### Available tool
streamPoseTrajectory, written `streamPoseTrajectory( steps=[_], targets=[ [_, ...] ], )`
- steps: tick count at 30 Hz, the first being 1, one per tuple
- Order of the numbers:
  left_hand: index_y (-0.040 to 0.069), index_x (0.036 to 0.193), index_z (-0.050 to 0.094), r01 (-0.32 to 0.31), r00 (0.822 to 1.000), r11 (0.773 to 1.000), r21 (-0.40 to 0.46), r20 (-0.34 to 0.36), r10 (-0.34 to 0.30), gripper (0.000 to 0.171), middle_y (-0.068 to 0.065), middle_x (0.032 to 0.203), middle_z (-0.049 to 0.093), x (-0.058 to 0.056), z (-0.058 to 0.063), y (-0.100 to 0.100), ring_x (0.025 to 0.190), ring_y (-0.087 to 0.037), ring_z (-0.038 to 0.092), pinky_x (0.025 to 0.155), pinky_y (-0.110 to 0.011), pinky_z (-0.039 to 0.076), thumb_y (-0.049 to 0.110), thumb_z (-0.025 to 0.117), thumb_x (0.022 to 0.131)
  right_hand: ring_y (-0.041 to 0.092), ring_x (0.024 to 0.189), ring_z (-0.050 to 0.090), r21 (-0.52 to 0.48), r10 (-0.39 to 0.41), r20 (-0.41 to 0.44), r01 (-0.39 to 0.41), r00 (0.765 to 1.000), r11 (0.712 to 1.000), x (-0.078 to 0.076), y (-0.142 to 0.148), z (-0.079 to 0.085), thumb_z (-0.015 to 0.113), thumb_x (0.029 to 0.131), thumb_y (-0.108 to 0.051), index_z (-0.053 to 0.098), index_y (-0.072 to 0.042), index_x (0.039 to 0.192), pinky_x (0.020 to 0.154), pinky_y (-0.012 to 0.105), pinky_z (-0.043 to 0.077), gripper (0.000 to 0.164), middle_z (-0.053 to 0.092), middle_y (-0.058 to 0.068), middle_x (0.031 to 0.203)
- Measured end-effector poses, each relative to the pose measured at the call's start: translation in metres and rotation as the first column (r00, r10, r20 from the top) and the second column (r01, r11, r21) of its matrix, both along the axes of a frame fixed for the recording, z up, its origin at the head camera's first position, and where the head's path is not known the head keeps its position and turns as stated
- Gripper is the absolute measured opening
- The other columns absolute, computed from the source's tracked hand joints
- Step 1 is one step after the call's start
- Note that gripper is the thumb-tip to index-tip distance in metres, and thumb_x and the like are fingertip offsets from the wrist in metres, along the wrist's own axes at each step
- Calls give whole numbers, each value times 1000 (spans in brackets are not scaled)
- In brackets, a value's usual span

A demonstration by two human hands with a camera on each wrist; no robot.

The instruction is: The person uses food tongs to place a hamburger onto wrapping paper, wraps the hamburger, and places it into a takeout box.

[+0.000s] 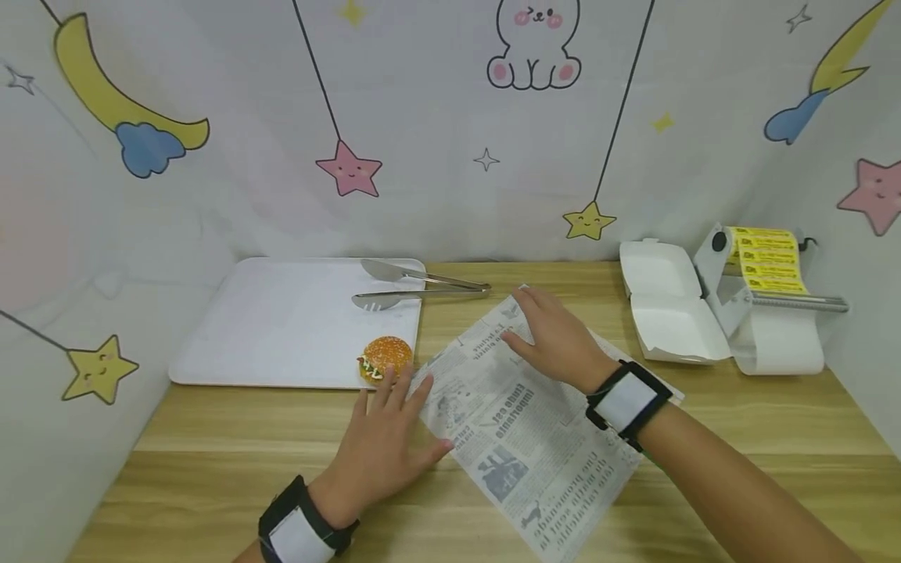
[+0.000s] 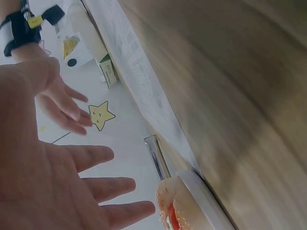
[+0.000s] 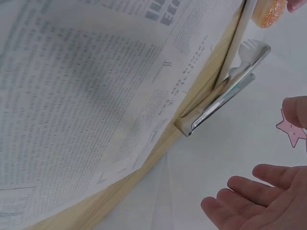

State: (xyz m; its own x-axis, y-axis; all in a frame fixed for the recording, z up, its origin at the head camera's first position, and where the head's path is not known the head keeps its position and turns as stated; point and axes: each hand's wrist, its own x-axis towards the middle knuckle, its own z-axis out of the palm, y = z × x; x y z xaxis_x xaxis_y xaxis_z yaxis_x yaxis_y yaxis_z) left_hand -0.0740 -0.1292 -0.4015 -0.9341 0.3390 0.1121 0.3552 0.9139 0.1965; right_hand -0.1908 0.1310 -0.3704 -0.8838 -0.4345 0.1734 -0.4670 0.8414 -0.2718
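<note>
A sheet of newsprint paper (image 1: pixel 535 438) lies turned cornerwise on the wooden table. My right hand (image 1: pixel 563 344) is over its upper part, fingers extended and thumb spread; the right wrist view shows these fingers (image 3: pixel 268 191) holding nothing. At the sheet's left corner is my left hand (image 1: pixel 383 438), its fingers straight and spread, with nothing in the palm. Just beyond those fingertips a sesame-bun burger (image 1: pixel 385 356) sits on the front right corner of a white tray (image 1: pixel 281 328). Metal tongs (image 1: pixel 450 291) lie across the tray's right edge, their handle end over the table.
An open white takeout box (image 1: pixel 676 313) stands at the back right. Beside it is a dispenser (image 1: pixel 767 297) with a roll of yellow printed labels (image 1: pixel 770 258). A white cloth with cartoon stars hangs behind and at the sides of the table (image 1: pixel 211 453).
</note>
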Motion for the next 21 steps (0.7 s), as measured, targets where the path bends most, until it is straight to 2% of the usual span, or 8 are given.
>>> streamPoseTrajectory(
  steps=[7, 12, 17, 21],
  targets=[
    [13, 143, 39, -5, 999, 1000, -19, 33, 6, 85, -14, 153, 23, 3, -1, 0, 138, -37, 22, 96, -65, 32, 68, 52, 81, 32, 128, 41, 21, 64, -26, -63, 998, 998, -42, -35, -8, 56, 92, -43, 35, -2, 142, 103, 45, 36, 68, 43, 17, 140],
    [12, 142, 42, -9, 999, 1000, 3, 50, 9, 83, -14, 153, 23, 4, -2, -3, 138, -38, 22, 96, -66, 32, 67, 54, 81, 32, 131, 37, 31, 104, 20, -105, 994, 994, -68, -61, -10, 55, 92, -45, 28, -2, 145, 105, 44, 34, 73, 38, 18, 143],
    [13, 141, 44, -9, 997, 1000, 3, 78, 9, 81, -13, 153, 23, 5, -1, -3, 139, -37, 20, 97, -66, 31, 66, 54, 81, 32, 135, 31, 48, 88, 95, -93, 992, 995, -89, -83, -16, 54, 91, -49, 21, -2, 148, 109, 43, 29, 80, 32, 19, 147],
    [13, 140, 45, 1, 995, 1000, 7, 99, -2, 79, -12, 153, 22, 6, -1, -1, 139, -37, 20, 97, -66, 30, 65, 54, 81, 33, 137, 26, 52, 61, 130, -68, 990, 996, -105, -93, -34, 53, 91, -52, 16, -1, 148, 110, 43, 25, 85, 26, 20, 149]
  ],
)
